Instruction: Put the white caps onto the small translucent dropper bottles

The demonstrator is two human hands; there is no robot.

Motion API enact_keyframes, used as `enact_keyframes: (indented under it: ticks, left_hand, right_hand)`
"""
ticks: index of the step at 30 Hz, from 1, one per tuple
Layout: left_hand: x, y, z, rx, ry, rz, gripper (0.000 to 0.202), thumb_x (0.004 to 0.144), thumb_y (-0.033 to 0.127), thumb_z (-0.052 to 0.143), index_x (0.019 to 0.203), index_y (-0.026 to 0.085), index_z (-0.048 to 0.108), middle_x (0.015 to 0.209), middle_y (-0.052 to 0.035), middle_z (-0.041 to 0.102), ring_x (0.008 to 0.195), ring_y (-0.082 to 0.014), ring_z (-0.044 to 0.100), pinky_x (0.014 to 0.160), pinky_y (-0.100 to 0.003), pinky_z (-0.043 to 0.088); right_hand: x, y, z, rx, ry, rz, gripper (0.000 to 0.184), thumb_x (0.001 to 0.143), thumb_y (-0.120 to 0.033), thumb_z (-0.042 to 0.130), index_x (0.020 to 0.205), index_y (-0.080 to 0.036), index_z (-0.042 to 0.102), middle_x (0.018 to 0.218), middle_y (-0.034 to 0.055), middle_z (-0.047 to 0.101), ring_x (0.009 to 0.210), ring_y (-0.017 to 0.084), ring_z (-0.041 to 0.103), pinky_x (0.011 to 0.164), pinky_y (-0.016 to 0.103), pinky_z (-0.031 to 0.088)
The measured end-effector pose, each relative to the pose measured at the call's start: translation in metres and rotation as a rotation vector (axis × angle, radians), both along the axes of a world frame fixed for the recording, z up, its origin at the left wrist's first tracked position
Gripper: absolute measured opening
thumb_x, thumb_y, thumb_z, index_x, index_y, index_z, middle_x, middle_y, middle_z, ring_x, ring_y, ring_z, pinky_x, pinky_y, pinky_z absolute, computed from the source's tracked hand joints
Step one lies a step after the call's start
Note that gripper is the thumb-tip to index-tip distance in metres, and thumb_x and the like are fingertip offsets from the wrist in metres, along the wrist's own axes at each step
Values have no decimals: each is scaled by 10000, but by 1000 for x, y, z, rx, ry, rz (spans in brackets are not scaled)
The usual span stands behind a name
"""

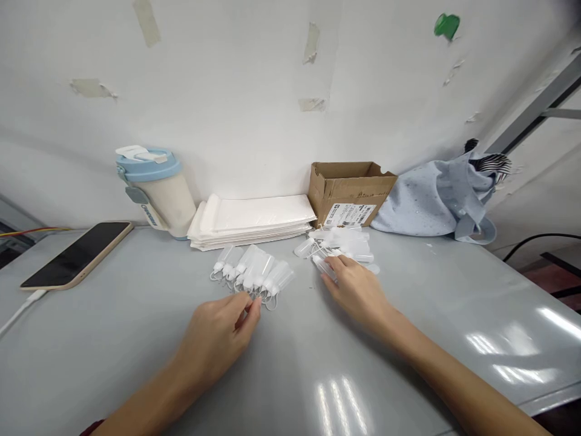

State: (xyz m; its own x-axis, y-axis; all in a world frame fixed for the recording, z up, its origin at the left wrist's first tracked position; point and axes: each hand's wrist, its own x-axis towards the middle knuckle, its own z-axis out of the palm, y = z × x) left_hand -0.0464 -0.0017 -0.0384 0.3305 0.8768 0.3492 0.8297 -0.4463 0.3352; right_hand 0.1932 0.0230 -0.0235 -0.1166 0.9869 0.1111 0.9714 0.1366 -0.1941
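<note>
My left hand (221, 336) rests on the grey table (136, 339) with its fingers pinched together at the near end of a row of several small clear plastic bottles (254, 269) with white caps; what the fingertips pinch is too small to name. My right hand (356, 287) lies further right, its fingers curled over a clear bottle (324, 264) at the edge of a loose pile of similar bottles (342, 242).
A stack of white padded pouches (254, 219) lies against the wall. Beside it stand an open cardboard box (347, 191) and a blue-lidded tumbler (157, 191). A phone (79, 254) on a cable lies at the left; a pale blue cloth bag (442, 197) sits at the right.
</note>
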Motion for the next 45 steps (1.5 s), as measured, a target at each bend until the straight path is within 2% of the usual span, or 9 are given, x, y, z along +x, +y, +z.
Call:
enact_keyframes:
  ticks: [7,10,14,17,20,23,31,37,45]
  left_hand:
    - [-1,-1,-2,23,-27,-19,348,883,275,407,572,210,265,477,73,288,418,-94,263,451,-225,212]
    - [-1,-2,-1,-2,-37,-8,354,882,285,408,558,208,286,477,69,291,422,-96,268,455,-229,215]
    - [1,-3,6,-116,-112,23,341,886,325,402,566,206,390,480,62,329,436,-107,315,464,-229,256]
    - [3,-4,15,-303,-261,84,277,894,385,393,746,208,546,506,57,401,460,-124,397,458,-221,317]
    - [4,-4,21,-473,-442,142,332,897,460,380,1006,200,555,602,41,510,494,-130,485,462,-221,384]
    - [3,-5,24,-551,-555,125,377,905,489,360,1083,206,533,696,26,562,520,-121,524,486,-224,421]
    - [4,-4,25,-556,-552,74,283,887,448,439,840,215,594,655,34,548,499,-101,518,475,-213,404]
    - [3,-6,26,-565,-625,85,276,865,450,488,952,216,605,666,30,556,514,-107,526,485,-212,442]
    - [4,-6,29,-553,-586,104,275,867,442,473,791,208,595,627,30,551,495,-102,512,452,-199,398]
  right_hand:
    - [5,1,2,79,160,-13,276,895,-172,441,1130,-98,565,940,113,649,679,190,611,625,296,453]
    - [3,-3,8,102,296,16,280,902,-230,446,1119,-100,567,818,72,633,623,163,572,618,284,457]
    - [-3,-10,17,-40,683,129,294,891,-306,465,1086,-122,584,628,-5,526,558,139,495,550,262,433]
    - [-5,-15,23,-189,805,199,271,876,-319,491,1045,-142,607,589,-33,455,542,122,448,529,247,397]
    - [-6,-17,27,-262,830,272,231,861,-303,516,985,-153,640,670,-4,526,581,117,452,543,244,381]
    - [-6,-18,27,-281,822,335,211,843,-270,539,975,-152,653,803,33,607,609,113,466,566,245,392]
    - [-6,-20,22,-274,755,382,199,839,-240,557,1002,-169,647,892,47,651,672,130,520,616,257,428]
    - [-6,-19,21,-242,711,394,198,840,-221,557,1008,-159,641,874,48,652,672,129,529,616,253,435]
    - [-6,-19,22,-208,675,419,176,844,-206,549,991,-167,637,861,44,650,654,125,525,615,258,445]
